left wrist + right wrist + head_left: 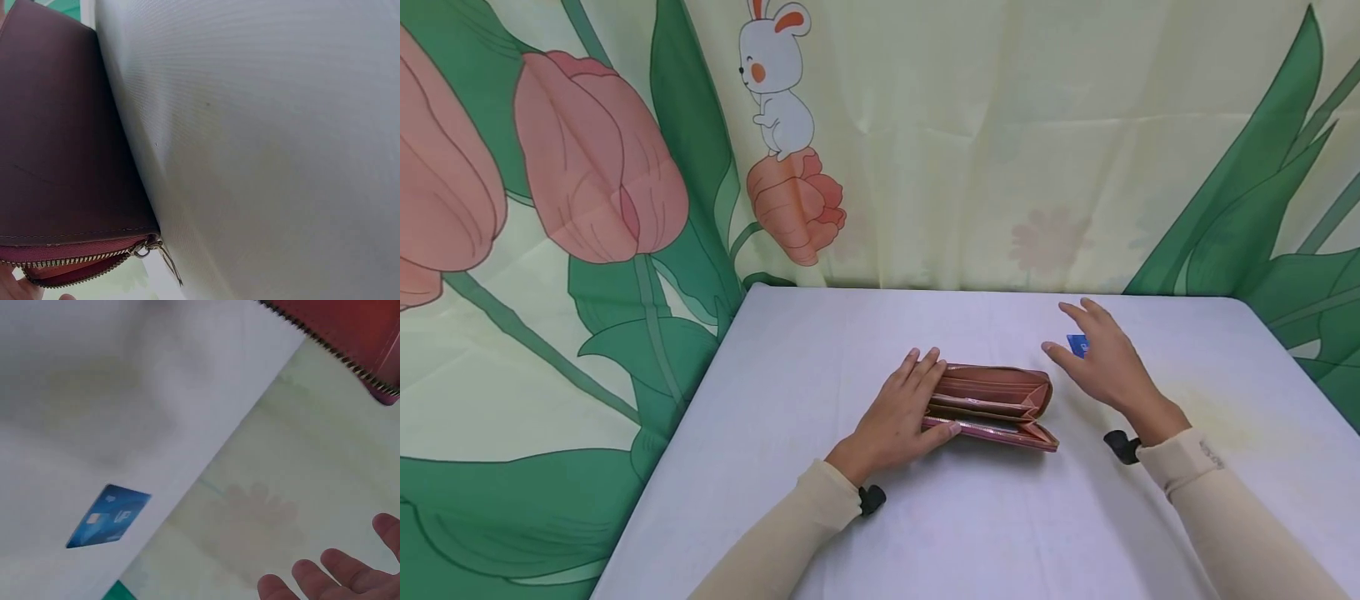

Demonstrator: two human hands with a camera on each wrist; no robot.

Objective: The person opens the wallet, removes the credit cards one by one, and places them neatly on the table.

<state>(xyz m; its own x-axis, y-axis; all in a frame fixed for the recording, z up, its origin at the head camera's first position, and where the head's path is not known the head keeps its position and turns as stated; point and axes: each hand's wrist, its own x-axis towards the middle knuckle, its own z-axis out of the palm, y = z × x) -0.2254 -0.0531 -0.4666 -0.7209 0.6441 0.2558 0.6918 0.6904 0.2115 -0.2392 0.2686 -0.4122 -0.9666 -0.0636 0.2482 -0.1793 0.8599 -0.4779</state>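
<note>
A pink zip-around wallet (1000, 379) lies unzipped on the table, its inner compartments spread and facing up. My left hand (895, 412) grips its left end, thumb along the near side and fingers over the far side. In the left wrist view the wallet's dark outer face (62, 137) and its zipper pull (150, 245) show. My right hand (1105, 358) hovers to the right of the wallet with fingers spread, holding nothing. Beyond it a blue bank card (109, 515) lies on the table, partly hidden by that hand in the head view.
A white cloth covers the table (760, 467). Behind it hangs a curtain (925, 167) printed with tulips, leaves and a rabbit. Dark wrist devices sit at both cuffs, the left one (872, 500) close to the tabletop.
</note>
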